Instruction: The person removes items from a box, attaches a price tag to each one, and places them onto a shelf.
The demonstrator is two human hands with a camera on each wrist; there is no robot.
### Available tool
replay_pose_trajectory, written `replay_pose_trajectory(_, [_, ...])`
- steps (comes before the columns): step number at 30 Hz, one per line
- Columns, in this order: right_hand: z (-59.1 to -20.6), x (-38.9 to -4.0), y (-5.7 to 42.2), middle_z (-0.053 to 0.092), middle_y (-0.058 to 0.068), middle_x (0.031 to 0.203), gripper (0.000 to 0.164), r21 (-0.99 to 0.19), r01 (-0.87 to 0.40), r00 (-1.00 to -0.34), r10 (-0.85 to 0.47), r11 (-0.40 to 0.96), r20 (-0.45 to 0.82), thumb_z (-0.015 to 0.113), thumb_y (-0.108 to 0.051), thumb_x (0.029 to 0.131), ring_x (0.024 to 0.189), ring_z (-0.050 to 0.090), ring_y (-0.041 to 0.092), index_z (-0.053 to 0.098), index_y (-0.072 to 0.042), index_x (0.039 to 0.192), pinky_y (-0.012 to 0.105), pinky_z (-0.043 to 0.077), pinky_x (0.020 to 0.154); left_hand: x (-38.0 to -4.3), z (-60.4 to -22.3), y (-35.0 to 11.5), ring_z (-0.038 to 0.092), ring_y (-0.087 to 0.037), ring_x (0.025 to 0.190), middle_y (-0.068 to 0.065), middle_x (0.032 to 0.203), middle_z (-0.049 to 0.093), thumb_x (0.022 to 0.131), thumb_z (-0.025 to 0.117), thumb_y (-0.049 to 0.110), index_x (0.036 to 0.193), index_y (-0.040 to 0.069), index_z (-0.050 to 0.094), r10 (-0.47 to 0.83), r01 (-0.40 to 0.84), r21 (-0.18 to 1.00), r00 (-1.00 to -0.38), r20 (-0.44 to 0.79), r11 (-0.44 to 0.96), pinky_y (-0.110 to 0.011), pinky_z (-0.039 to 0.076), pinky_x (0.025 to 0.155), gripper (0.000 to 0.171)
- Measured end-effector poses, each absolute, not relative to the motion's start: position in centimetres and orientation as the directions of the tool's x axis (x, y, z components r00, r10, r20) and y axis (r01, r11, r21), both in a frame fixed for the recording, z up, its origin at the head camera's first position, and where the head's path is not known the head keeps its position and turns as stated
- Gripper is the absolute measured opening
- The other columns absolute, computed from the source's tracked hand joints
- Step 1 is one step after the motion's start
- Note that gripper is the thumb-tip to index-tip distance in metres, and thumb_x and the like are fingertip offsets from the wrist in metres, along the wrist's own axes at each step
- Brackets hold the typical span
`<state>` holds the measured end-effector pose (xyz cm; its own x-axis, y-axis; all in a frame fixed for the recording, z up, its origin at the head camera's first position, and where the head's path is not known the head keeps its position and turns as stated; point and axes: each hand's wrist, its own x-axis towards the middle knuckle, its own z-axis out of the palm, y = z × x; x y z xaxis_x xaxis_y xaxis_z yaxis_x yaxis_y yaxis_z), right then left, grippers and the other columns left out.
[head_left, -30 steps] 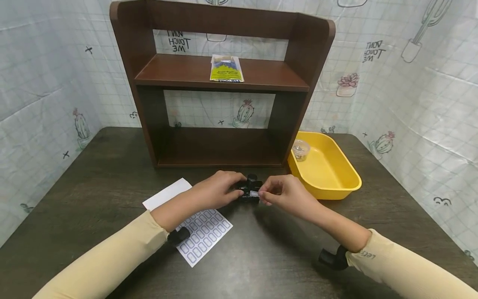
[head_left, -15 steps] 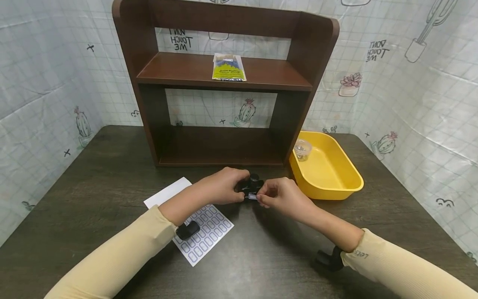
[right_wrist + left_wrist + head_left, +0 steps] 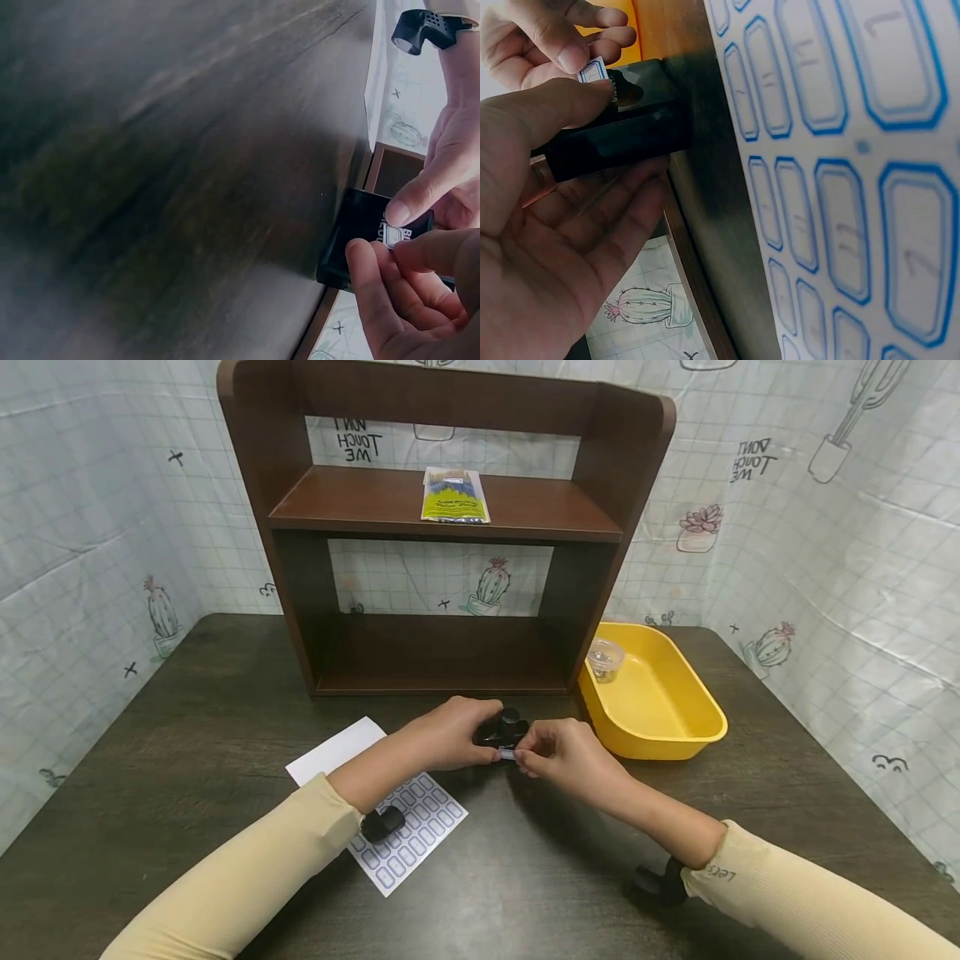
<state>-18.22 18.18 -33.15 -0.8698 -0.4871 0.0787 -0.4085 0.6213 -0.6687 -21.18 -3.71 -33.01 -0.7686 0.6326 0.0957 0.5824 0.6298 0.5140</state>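
My left hand [image 3: 453, 735] grips a small black box-shaped item [image 3: 491, 735] with a round knob on top, fingers behind it and thumb across its front. White lettering shows on its face [image 3: 356, 225] in the right wrist view. A small white sticker [image 3: 592, 71] with a blue border lies at that lettered face. The thumb and fingertips of my right hand [image 3: 566, 756] pinch one end of the sticker, while my left thumb presses at its other end. Under my left forearm lies a sheet of blue-bordered labels [image 3: 431, 818].
A dark brown two-tier shelf [image 3: 442, 689] stands behind the hands, a yellow-green packet [image 3: 455, 497] on its upper board. To the right is a yellow tray [image 3: 660, 693] holding a small clear round tub [image 3: 604, 660]. Patterned sheeting [image 3: 840, 552] encloses the dark table [image 3: 480, 902].
My left hand has shifted right, its thumb now on the sticker's end. The right hand and sticker have come slightly lower on the black item's front. The packet, tray and sheet stay put.
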Motion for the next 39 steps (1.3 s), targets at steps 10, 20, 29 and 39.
replay_pose_trajectory(10, [-33.4,-18.1,17.9,0.076,0.007,0.078,0.005,-0.666,-0.409,-0.875,-0.475,0.623,0.093,0.075,-0.003,0.094,0.067,0.066,0.01,0.074,-0.004,0.089,0.02,0.056,0.062,-20.8,-33.1,-3.6,0.06,-0.017,0.081,-0.003,0.094,0.07,0.089,0.078,0.016,0.109,0.011,0.063,0.604,0.565,0.493,-0.791,0.095,0.662,-0.03,0.051,0.073,0.026])
replay_pose_trajectory(20, [-32.9,-18.2,18.2,0.076,0.001,0.078,0.004,-0.597,-0.421,-0.878,-0.472,0.683,0.078,0.076,-0.007,0.093,0.066,0.061,0.008,0.076,-0.007,0.089,0.02,0.053,0.061,-20.7,-33.0,-3.5,0.06,-0.016,0.08,-0.002,0.094,0.071,0.088,0.08,0.018,0.11,0.012,0.064,0.581,0.55,0.473,-0.809,0.093,0.689,-0.03,0.051,0.073,0.027])
replay_pose_trajectory(29, [-31.7,-18.5,18.6,0.062,0.003,0.078,0.028,-0.448,-0.494,-0.86,-0.493,0.745,0.129,0.084,-0.021,0.089,0.065,0.052,0.01,0.059,-0.01,0.096,0.023,0.046,0.059,-20.8,-33.1,-3.4,0.056,-0.014,0.075,0.001,0.089,0.067,0.087,0.079,0.016,0.107,0.014,0.063,0.589,0.558,0.472,-0.802,0.096,0.683,-0.026,0.045,0.066,0.025])
replay_pose_trajectory(39, [-32.4,-19.4,18.5,0.076,0.008,0.1,0.029,-0.437,-0.561,-0.819,-0.549,0.703,0.167,0.08,-0.013,0.092,0.09,0.072,0.017,0.063,-0.004,0.114,0.037,0.062,0.083,-20.7,-33.2,-3.5,0.055,-0.015,0.076,0.0,0.088,0.066,0.087,0.079,0.016,0.107,0.012,0.063,0.597,0.57,0.469,-0.795,0.109,0.674,-0.026,0.045,0.066,0.025])
